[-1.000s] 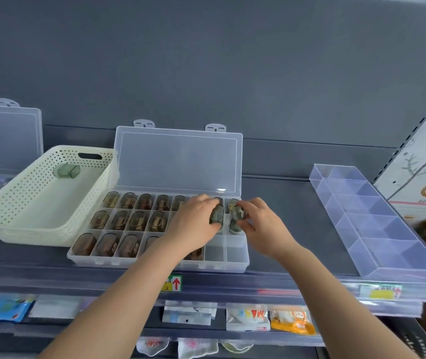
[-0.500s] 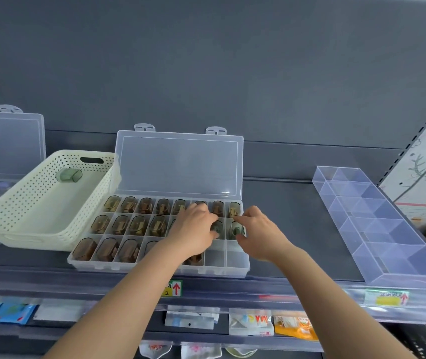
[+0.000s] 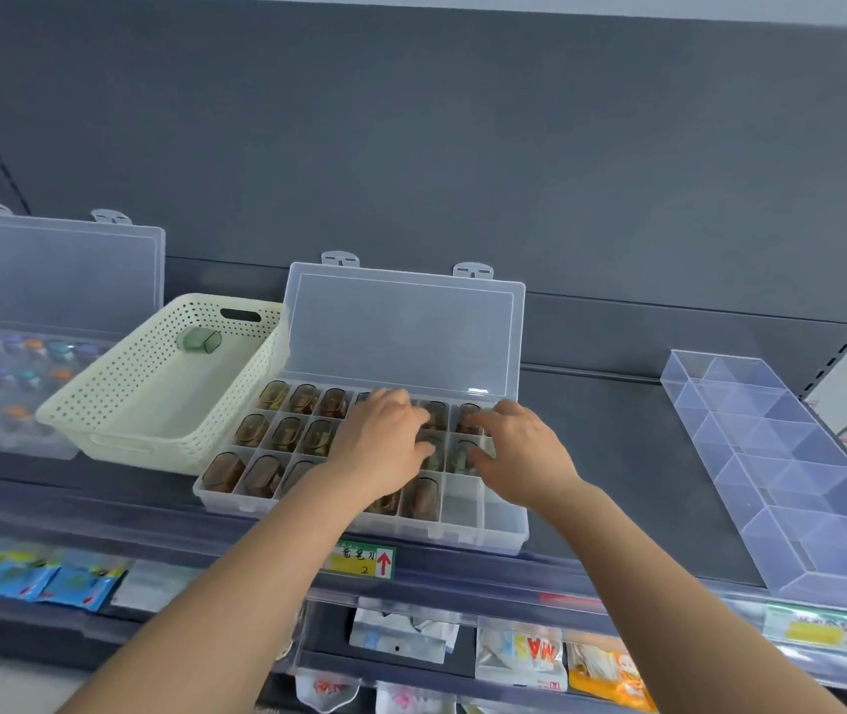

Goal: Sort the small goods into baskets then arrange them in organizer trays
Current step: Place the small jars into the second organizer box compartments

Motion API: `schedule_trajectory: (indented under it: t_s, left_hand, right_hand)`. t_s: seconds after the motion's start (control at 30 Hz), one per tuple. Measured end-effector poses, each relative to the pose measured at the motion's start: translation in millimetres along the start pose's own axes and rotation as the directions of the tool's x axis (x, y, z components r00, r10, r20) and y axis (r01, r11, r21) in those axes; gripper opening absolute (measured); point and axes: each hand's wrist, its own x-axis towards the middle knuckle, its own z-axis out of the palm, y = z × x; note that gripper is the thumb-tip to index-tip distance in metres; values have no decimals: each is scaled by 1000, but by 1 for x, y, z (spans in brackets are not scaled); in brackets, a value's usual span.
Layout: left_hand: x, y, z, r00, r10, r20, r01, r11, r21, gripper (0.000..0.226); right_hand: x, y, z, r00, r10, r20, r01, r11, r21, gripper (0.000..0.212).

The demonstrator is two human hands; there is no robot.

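1. The dark shelf (image 3: pixel 617 456) crosses the middle of the frame and holds every container within reach of both arms.
2. At the right edge a clear divider tray (image 3: pixel 797 487) lies slantwise with bare cells, probably waiting for another sort of goods.
3. In the centre the organizer tray (image 3: pixel 411 530) has its lid (image 3: pixel 406 332) leaning back towards the wall, so its cells are open from above.
4. Just left of it is the cream basket (image 3: pixel 169 399), close enough for short transfers.
5. The left hand (image 3: pixel 385 445) and right hand (image 3: pixel 524 456) hover side by side over the tray's middle row with fingers bent downward. I cannot tell whether they are pinching cases or only pressing them in.
6. Brown cases (image 3: pixel 287 432) stand one to a cell across the tray's left part. Two front-right cells are unfilled.
7. One green case (image 3: pixel 198 340) lies in the basket's far end, left of centre, so sorting looks nearly done.
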Motion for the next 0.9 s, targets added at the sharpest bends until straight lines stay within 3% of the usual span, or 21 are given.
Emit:
schedule_trajectory:
  t_s: [0.43, 0.57, 0.7, 0.9]
  left_hand:
    - [-24, -133, -50, 963, -218, -162, 242, 958, 154, 29]
    - [-16, -190, -61, 955, -269, -128, 290, 935, 204, 25]
    - [3, -245, -64, 960, -273, -67, 281, 921, 271, 42]
    - [35, -300, -60, 968, -244, 62, 210, 918, 335, 41]
  right_hand:
    - [74, -124, 28, 950, -306, 56, 310, 947, -88, 29]
    - [116, -168, 42, 931, -358, 72, 364, 926, -103, 35]
    - [160, -204, 56, 924, -370, 96, 382, 909, -165, 38]
    - [214, -239, 80, 946, -289, 146, 322, 888, -328, 36]
